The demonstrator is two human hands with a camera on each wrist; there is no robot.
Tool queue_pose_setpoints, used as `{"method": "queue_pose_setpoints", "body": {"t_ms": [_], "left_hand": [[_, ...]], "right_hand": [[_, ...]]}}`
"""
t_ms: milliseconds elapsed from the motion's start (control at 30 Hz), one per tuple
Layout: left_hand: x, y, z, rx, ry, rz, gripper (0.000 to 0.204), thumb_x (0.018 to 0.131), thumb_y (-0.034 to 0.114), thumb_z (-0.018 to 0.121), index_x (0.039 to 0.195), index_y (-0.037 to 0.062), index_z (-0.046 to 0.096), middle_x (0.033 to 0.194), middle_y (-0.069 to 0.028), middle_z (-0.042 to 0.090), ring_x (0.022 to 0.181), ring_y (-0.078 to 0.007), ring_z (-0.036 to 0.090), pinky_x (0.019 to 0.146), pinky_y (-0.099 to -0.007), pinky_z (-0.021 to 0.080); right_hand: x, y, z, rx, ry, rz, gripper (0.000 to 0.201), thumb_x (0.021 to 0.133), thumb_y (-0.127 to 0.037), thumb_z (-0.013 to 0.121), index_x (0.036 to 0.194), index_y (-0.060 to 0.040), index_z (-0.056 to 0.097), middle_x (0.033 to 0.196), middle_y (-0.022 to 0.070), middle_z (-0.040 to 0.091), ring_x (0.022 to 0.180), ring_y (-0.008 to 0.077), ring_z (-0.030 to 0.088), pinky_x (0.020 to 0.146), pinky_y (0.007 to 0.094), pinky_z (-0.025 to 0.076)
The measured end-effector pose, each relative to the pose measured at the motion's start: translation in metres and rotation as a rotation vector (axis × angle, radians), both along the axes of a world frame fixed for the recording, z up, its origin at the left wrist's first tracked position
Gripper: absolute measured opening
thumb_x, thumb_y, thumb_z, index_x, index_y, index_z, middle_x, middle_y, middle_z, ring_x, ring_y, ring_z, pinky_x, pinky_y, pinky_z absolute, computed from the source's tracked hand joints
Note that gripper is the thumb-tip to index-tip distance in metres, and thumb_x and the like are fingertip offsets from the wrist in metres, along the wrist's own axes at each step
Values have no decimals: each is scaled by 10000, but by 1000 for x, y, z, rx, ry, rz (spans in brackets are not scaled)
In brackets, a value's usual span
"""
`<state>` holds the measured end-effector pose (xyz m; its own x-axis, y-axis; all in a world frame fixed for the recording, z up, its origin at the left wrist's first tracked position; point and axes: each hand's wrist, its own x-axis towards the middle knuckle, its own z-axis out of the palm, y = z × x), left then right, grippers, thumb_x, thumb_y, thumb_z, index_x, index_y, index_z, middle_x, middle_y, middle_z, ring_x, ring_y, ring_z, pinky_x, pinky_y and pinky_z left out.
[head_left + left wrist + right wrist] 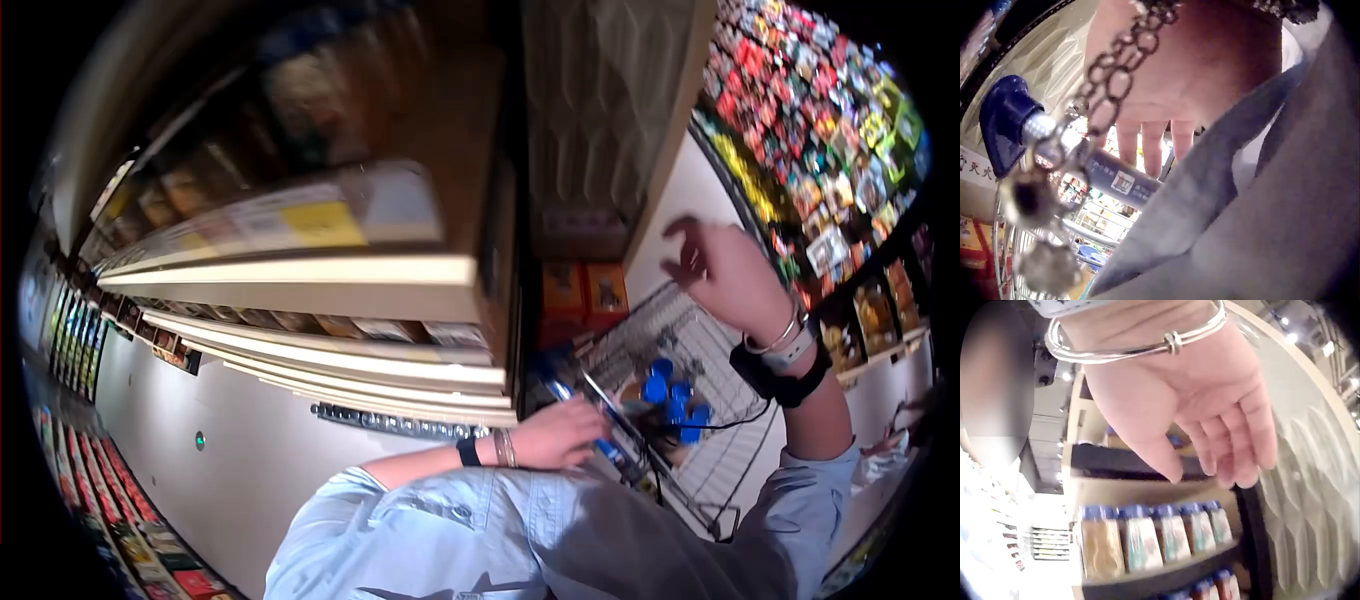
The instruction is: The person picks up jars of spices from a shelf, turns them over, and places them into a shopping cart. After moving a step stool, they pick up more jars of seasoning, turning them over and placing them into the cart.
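In the head view my left hand (562,436) lies flat-looking by the handle end of a shopping cart (715,350). The left wrist view shows its fingers straight, fingertips right at the blue-grey handle bar (1119,178), which has a printed label and a dark blue end piece (1007,125). My right hand (735,275) is raised over the far side of the cart, fingers loosely bent and holding nothing. Behind it in the right wrist view, a shelf carries a row of blue-lidded jars (1141,540). Several blue-lidded containers (675,395) lie inside the cart.
A tall shelf unit (370,270) with price tags stands close on the left. Its end has a wavy pale panel (595,120), with orange-red boxes (585,295) low beside it. Colourful packaged goods (810,120) fill a display at the right. Pale floor (240,430) shows at left.
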<state>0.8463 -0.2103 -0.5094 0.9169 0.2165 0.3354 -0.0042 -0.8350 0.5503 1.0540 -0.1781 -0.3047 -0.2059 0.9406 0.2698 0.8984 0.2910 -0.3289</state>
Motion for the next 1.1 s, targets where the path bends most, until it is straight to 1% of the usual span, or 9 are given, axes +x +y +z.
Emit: {"method": "queue_pose_setpoints", "body": {"t_ms": [100,233,333,467,567,667,867,1033,1100], "left_hand": [[-9,-1,-3,-54,-8,-2,270,764,158,557,1017,71,519,1005,-93,512,978,-269,478,871,-376,370],[-26,-3,-8,-12,-80,49,291,777,174,555,1052,85,532,962,-77,547,927,-253,516,834,-363,394],[-41,-3,-6,-32,-34,88,286,780,177,524,1057,105,534,975,-61,551,937,-248,513,829,-354,394],[-62,-6,6,1,-71,168,274,791,184,532,1053,105,539,955,-55,553,910,-235,519,809,-341,404],[-86,-6,29,9,-17,248,279,787,190,558,1047,88,544,918,-68,559,873,-245,529,772,-342,431],[-122,-5,60,-199,16,318,278,811,196,548,1062,75,546,925,-96,579,873,-267,561,756,-348,462],[-186,-19,127,-319,-168,350,264,806,133,573,1046,27,552,957,-114,599,885,-252,584,774,-328,463],[-202,-31,157,-156,-436,464,194,766,97,602,943,18,602,853,-96,615,790,-228,595,697,-306,467],[-200,-32,163,-108,-511,475,172,745,77,615,907,22,610,834,-91,616,773,-221,596,686,-302,468]], "right_hand": [[-40,42,61,252,238,292,312,767,-249,619,966,-23,541,626,104,577,573,188,574,531,325,418],[-108,97,102,406,247,520,676,721,-474,646,1184,-29,435,1079,161,554,944,254,572,774,312,467],[-156,120,110,403,260,600,813,666,-534,664,1228,-13,392,1171,204,482,1050,309,515,886,335,428],[-189,130,110,364,305,614,858,623,-528,703,1210,16,393,1149,222,487,1037,300,523,882,341,428],[-190,134,108,423,269,642,852,599,-500,735,1192,15,405,1114,215,506,1013,297,534,870,341,435],[-184,126,106,508,214,576,836,579,-461,766,1177,8,418,1074,191,532,979,280,551,852,330,445],[-151,103,105,246,433,652,790,597,-336,790,1191,-3,391,1042,153,557,960,227,559,835,312,456],[-125,42,87,491,673,659,819,566,-195,817,1208,-11,342,1103,129,497,996,218,527,854,339,442],[-101,31,79,873,326,563,836,557,-160,816,1219,-20,323,1113,126,470,1002,226,508,866,334,424]]}}
